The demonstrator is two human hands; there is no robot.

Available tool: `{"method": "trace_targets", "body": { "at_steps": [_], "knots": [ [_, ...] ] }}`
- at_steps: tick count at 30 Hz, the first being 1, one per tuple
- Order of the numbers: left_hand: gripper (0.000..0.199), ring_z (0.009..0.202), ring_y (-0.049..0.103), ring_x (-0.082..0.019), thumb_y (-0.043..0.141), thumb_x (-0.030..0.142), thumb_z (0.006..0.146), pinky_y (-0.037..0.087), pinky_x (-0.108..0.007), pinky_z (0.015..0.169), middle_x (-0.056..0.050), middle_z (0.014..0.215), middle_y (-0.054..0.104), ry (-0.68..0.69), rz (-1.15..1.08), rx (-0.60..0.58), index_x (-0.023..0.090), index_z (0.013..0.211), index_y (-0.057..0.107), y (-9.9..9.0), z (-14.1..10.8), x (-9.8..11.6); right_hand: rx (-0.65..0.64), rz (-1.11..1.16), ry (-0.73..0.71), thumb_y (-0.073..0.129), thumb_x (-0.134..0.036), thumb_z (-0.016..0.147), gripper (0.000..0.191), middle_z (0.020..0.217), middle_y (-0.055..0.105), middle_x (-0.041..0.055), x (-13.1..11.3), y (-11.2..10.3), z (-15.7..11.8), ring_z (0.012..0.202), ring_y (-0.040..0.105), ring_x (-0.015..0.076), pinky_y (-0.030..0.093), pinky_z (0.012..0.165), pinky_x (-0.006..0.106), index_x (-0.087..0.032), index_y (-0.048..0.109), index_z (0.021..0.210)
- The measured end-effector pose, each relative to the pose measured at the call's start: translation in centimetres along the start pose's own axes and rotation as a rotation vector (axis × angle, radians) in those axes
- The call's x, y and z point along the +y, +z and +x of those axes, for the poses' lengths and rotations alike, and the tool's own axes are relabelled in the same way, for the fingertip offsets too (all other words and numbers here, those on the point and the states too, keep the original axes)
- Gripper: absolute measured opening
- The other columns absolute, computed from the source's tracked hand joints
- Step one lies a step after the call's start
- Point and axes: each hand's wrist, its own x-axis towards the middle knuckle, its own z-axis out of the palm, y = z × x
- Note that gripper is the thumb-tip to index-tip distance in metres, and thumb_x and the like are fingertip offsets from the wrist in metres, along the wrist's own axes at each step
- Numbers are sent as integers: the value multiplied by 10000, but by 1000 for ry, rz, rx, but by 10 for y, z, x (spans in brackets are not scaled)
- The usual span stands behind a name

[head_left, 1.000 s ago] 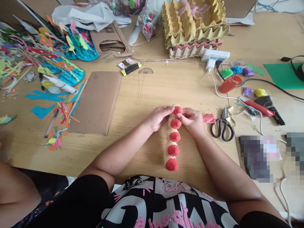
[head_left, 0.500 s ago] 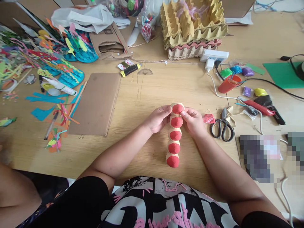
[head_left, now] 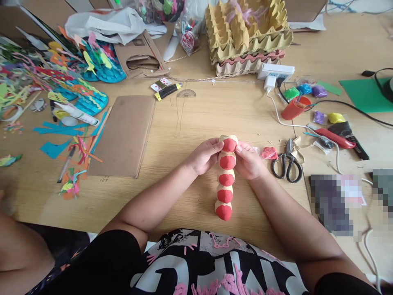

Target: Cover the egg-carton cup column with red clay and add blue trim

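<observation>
A strip of several joined egg-carton cups (head_left: 226,179), cream with red domed tops, runs toward my body over the wooden table. My left hand (head_left: 206,156) grips the far end of the strip from the left, thumb by the farthest red dome. On the other side my right hand (head_left: 249,159) holds the same end, its thumb against that dome's right edge. Some of the fingers are hidden behind the strip. Just right of my right hand lies a red clay packet (head_left: 269,153), with black-handled scissors (head_left: 287,164) beside it.
Stacked egg trays (head_left: 248,41) stand at the back, near a white power strip (head_left: 278,71) with cables. An orange cup (head_left: 295,108) is at the right. At the left are a cardboard sheet (head_left: 123,135) and colourful paper pieces. Another person's arm (head_left: 23,254) shows at lower left.
The red-topped strip has shifted slightly toward my body, and its domes appear a little more face-on. Both hands still hold its far end.
</observation>
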Motion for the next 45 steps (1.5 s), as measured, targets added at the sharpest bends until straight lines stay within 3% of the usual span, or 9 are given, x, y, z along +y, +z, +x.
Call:
{"method": "trace_targets", "body": {
  "at_steps": [7,13,17,22,29,35,45],
  "knots": [
    [598,733,576,-168,1060,699,696,429,-354,728,-18,793,686,-49,-7,29,213,819,735,-2,-2,-1,27,33,123,964,-658,771,410,831,768,35,-2,4,-2,821,688,287,582,794,437,-306,770,852],
    [558,746,601,-166,1072,629,686,443,-345,744,-11,813,696,-85,-70,28,206,826,736,-3,0,-3,61,110,152,950,-563,730,349,868,812,61,-4,12,-3,990,765,353,618,887,464,-304,747,846],
    [555,816,650,-189,1039,621,709,479,-344,787,-26,891,745,-133,-104,8,192,961,791,-5,1,-3,7,131,213,918,-578,773,348,834,809,66,-10,11,-4,1083,787,375,625,943,475,-302,719,844],
    [551,815,654,-184,1046,612,711,490,-337,792,-27,853,741,-181,-104,23,175,910,776,-3,1,-4,40,90,251,959,-549,746,384,800,783,34,-10,7,-4,955,776,314,602,833,402,-291,696,851],
    [498,835,666,-197,1055,525,678,506,-342,807,-33,839,742,-201,-107,65,175,865,755,-4,1,-6,38,63,330,920,-614,745,447,716,742,46,-11,12,-5,886,783,328,586,738,388,-279,637,832],
    [578,699,592,-145,1071,628,719,453,-309,698,-5,752,673,-199,-34,-31,181,809,716,-5,3,-8,80,59,368,935,-550,680,440,679,718,42,-12,13,-6,799,756,301,598,705,386,-277,601,765],
    [639,848,697,-181,1053,722,711,542,-308,801,-33,901,772,-108,-13,-19,189,976,821,-8,5,0,-10,103,196,994,-635,814,433,896,840,46,-8,12,-2,1065,808,318,655,895,410,-284,771,934]
  ]
}}
